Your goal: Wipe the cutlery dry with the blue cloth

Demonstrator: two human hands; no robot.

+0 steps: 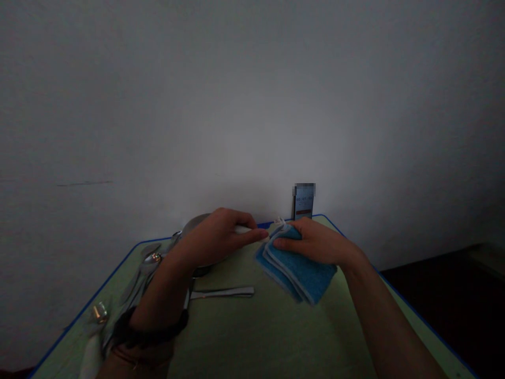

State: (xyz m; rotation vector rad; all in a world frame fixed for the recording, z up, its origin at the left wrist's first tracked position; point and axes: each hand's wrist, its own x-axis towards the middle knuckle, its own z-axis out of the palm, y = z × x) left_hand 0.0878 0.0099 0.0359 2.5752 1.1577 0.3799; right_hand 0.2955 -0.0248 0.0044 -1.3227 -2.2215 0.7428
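Note:
My left hand (232, 231) is closed on a utensil with a pale handle (242, 229). The utensil's far end runs into the cloth, so I cannot tell its kind. A folded blue cloth (303, 268) with pale edging is pinched in my right hand (311, 239), its lower part hanging over the table. The two hands almost meet at the cloth's upper left corner. Below my left hand lies a metal cutlery handle (223, 292). Partly hidden behind that hand is a round metal vessel (193, 223).
Several spoons and other cutlery (152, 258) lie along the left side, with one spoon (100, 311) nearer me. A phone (303, 202) leans against the wall (252, 105) at the back. The pale green table (256, 337) has a blue edge.

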